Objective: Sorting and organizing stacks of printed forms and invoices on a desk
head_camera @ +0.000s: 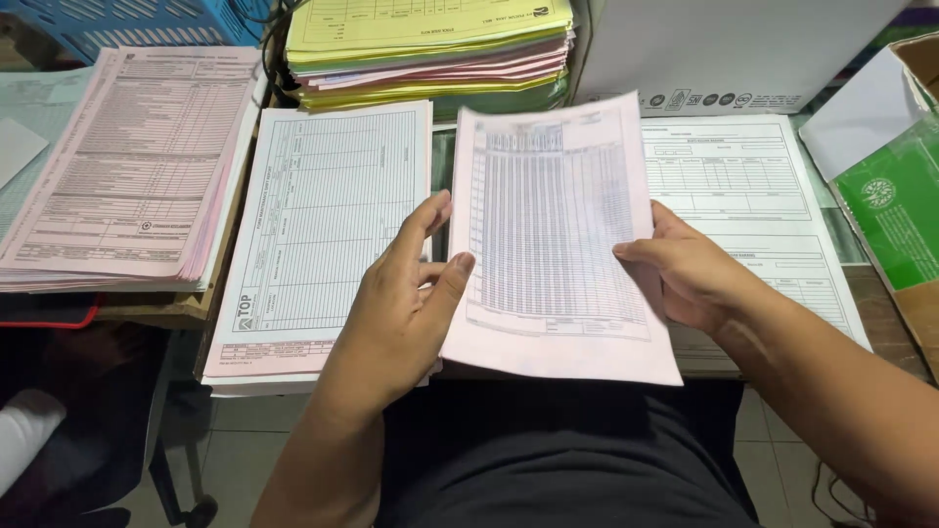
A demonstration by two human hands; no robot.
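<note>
Paper first: I grasp a pink printed form [558, 244], my left hand [406, 293] clenching its left edge, my right hand [685, 269] its right edge, raised above two white form stacks [313, 235], [753, 196]. Far left lies a pink stack [127, 166]; beyond, a yellow-and-pink pile [430, 49].

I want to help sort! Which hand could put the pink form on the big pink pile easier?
Probably the left hand: it grips the pink form on the side nearer the pink pile. The right hand is farther away.
</note>
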